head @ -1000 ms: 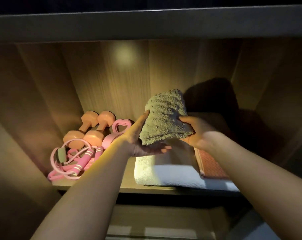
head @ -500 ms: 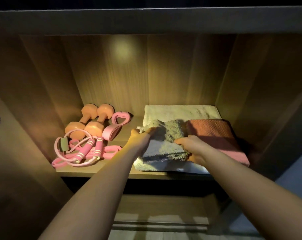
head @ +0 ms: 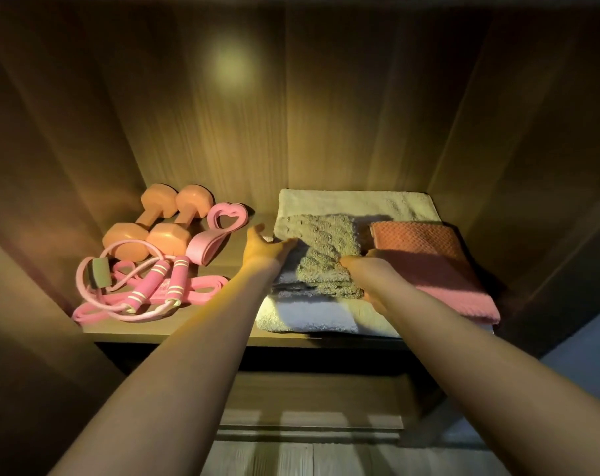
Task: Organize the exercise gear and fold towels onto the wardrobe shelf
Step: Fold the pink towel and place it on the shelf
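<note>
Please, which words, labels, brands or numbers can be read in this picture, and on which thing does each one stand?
None can be read.
A faint mark on the pink band, between the skipping-rope handles, is too blurred to read.

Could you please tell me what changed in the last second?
The grey-green towel, held up by both hands, came down onto the white towel. The left hand now rests flat on it; the right hand grips its edge. Dumbbells, rope and pink towel stayed.
</note>
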`<state>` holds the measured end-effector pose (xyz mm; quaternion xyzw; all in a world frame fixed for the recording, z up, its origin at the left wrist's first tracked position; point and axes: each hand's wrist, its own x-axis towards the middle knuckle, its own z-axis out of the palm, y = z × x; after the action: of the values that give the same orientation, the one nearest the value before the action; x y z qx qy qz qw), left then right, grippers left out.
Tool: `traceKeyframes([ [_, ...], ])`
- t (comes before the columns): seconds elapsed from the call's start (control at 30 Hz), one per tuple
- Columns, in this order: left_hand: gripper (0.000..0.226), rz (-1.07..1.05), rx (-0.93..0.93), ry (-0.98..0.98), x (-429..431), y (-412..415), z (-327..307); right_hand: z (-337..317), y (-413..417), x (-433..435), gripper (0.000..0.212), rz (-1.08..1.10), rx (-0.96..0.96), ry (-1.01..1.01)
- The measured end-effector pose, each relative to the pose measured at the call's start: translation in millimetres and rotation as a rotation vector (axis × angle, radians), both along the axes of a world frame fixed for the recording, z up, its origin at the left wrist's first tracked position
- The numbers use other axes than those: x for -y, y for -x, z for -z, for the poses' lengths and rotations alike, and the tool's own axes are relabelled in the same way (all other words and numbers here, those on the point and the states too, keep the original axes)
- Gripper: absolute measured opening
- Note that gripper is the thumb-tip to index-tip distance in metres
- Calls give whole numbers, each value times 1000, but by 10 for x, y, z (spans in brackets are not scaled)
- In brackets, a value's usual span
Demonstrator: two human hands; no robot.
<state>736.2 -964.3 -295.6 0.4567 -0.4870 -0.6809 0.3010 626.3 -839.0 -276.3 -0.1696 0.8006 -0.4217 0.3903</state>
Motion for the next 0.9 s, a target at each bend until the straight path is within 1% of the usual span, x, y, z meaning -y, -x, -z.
traceKeyframes([
  [0.07,61,-2,-128,-84,3,22,-31,-14,11,0,60,-27,-38,-22],
  [0.1,57,-6,-177,-93,24,23,-57,-19,12,-7,64,-46,-65,-30],
  [0.17,51,1,-258,-67,90,34,-99,-16,19,-32,71,-96,-109,-29],
  [0.27,39,21,-359,-65,137,53,-150,6,43,-75,71,-106,-133,-5],
  [0.3,31,14,-331,-45,155,63,-143,6,45,-82,71,-101,-130,6],
  [0.37,11,46,-141,17,158,77,-114,17,42,-75,72,-91,-133,25],
  [0.4,5,72,-52,25,165,73,-105,21,41,-68,72,-88,-141,35],
  [0.43,11,94,-3,9,183,61,-95,32,44,-66,72,-88,-149,48],
  [0.47,18,122,7,-20,205,42,-98,37,49,-67,73,-87,-156,64],
  [0.57,21,201,-56,-148,234,-89,-169,40,93,-74,81,-80,-125,123],
  [0.63,38,264,-105,-254,227,-217,-195,9,139,-83,83,-92,-76,159],
  [0.7,34,337,-160,-292,188,-318,-191,-45,168,-98,83,-122,-65,177],
  [0.8,28,344,-303,-279,90,-413,-174,-116,168,-143,82,-145,-61,171],
  [0.87,31,326,-402,-296,27,-435,-155,-129,161,-190,81,-144,-38,163],
  [0.9,38,342,-437,-317,-5,-452,-157,-120,156,-212,80,-137,-23,159],
])
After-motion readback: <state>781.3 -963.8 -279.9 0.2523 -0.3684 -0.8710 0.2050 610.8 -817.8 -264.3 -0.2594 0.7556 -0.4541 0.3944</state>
